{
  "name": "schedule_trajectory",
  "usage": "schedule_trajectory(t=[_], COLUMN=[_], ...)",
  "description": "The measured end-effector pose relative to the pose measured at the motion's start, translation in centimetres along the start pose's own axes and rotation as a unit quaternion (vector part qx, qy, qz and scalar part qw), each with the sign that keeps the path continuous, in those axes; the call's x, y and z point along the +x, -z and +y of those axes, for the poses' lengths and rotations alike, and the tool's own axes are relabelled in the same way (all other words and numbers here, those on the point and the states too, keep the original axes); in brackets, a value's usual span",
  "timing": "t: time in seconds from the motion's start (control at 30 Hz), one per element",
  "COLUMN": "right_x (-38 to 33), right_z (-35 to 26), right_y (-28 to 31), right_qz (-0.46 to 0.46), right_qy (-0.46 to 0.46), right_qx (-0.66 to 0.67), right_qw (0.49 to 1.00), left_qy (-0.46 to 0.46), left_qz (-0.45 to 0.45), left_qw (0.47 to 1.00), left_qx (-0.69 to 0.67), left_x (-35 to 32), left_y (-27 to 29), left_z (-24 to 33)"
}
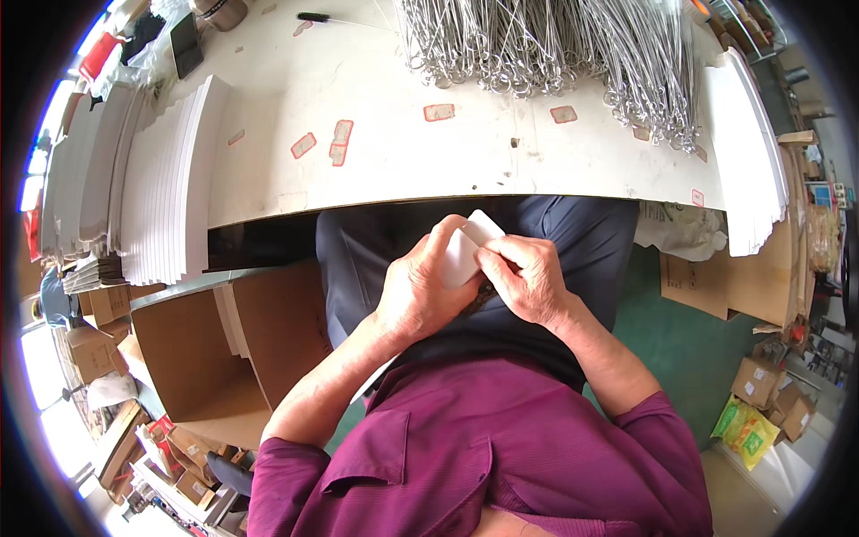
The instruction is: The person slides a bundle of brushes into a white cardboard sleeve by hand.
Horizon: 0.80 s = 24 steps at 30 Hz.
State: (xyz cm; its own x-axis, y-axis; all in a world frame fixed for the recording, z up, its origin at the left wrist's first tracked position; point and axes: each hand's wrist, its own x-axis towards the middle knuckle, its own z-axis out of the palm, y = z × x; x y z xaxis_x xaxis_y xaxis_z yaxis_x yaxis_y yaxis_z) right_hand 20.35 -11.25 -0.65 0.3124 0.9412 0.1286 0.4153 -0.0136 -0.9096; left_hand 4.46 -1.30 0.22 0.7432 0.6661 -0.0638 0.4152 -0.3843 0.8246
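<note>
White card (472, 243) is sitting over the lap, just below the bench (385, 170) edge, with both hands gripping it: left hand (420, 291) wrapping its left side, right hand (523, 279) pinching its right edge. Wire loops (546, 49) are lying piled at the bench's far side, white sheet stacks (170, 188) fanning along its left end, open cardboard box (224, 358) sitting beside the left knee.

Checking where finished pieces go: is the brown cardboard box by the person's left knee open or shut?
Open. The cardboard box has its flaps up and its brown inside shows, with white sheets standing against one inner wall.
</note>
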Motion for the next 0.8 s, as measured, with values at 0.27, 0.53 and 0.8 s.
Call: schedule_trajectory(t=[0.27,0.53,0.8], right_x=[-0.3,-0.6,-0.7], right_z=[-0.8,-0.9,-1.5], right_y=[-1.4,-1.2,-1.0], right_qz=[0.066,0.025,-0.017], right_qy=[-0.005,0.093,-0.185], right_qx=[0.027,-0.139,0.106], right_qw=[0.997,0.986,0.977], left_qy=[-0.005,-0.023,0.004], left_qz=[-0.020,-0.001,0.025], left_qw=[1.000,0.999,0.999], left_qx=[0.019,0.040,0.047], left_x=[0.0,-0.9,-1.8], left_y=[-0.1,-0.6,-1.1], left_z=[-0.6,-0.9,-1.2])
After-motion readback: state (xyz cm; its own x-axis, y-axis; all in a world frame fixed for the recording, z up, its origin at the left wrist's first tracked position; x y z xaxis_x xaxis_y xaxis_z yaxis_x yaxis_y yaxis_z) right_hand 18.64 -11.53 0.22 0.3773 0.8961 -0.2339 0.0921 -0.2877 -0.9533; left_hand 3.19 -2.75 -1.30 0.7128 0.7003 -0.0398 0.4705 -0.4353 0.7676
